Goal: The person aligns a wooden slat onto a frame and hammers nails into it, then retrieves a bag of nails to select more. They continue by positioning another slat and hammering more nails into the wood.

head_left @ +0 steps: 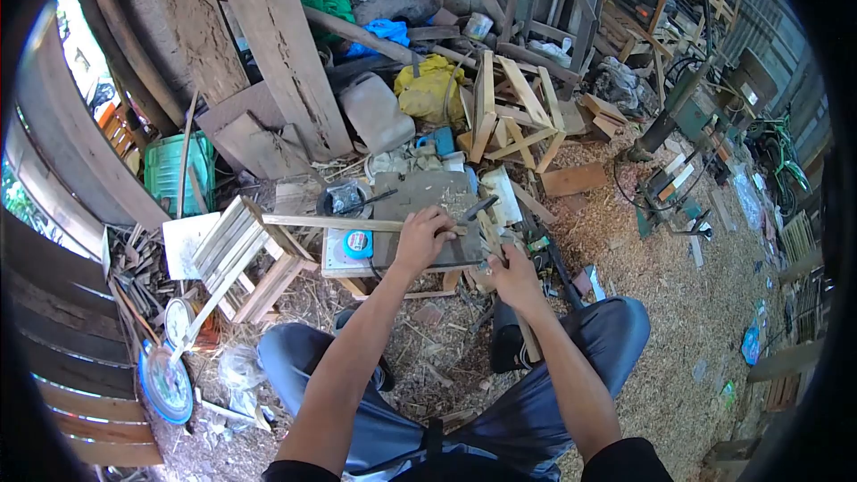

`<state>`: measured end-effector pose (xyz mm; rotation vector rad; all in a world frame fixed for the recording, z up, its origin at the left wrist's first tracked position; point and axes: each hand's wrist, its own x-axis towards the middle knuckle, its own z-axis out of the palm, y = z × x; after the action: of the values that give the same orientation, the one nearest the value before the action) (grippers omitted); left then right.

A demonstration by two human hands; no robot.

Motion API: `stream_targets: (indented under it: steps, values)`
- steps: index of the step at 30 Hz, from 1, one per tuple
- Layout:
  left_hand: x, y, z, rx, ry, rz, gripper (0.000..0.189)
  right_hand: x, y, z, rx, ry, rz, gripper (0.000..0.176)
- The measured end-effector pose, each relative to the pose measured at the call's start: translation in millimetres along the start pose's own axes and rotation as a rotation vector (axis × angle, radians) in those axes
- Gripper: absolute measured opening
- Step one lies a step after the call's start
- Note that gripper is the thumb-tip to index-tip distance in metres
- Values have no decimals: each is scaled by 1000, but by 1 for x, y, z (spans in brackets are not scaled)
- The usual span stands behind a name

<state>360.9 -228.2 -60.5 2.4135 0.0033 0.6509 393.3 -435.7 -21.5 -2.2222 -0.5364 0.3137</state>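
My left hand (427, 236) is closed round the right end of a long wooden strip (330, 223). The strip lies across a low work table (335, 263) and reaches left to a small slatted wooden frame (237, 250). Lower and to the right, my right hand (516, 277) grips what looks like the wooden handle of a hammer (480, 208). Its dark head is just right of my left fingertips, and the handle runs down below my fist. Beside the strip sits a blue tape measure (358, 245). A round container (345, 198) stands behind it.
Behind the table are a yellow bag (430, 89), a wooden frame (518, 116) and leaning planks (286, 54). A green machine (669, 116) stands at the right amid wood shavings (678, 321). On the left are a green crate (178, 174) and a blue-rimmed round object (167, 384).
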Motion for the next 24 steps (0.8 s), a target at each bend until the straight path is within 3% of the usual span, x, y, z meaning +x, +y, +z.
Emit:
stream_targets:
  steps: [9, 12, 14, 21, 24]
  values:
    - [2, -4, 0, -5, -9, 26, 14, -15, -11, -9, -122, -65, 33, 28]
    - [-1, -4, -1, -31, 8, 28, 14, -15, -18, -9, 53, 46, 68, 28]
    - [1, -4, 0, 1, -1, 35, 14, -12, -13, -9, -140, -116, 37, 29]
    - [0, -3, 0, -36, -15, 28, 14, -15, -23, -9, 40, 38, 109, 29]
    - [2, -4, -1, -13, -10, 14, 13, -14, -21, -12, -74, -126, 91, 30]
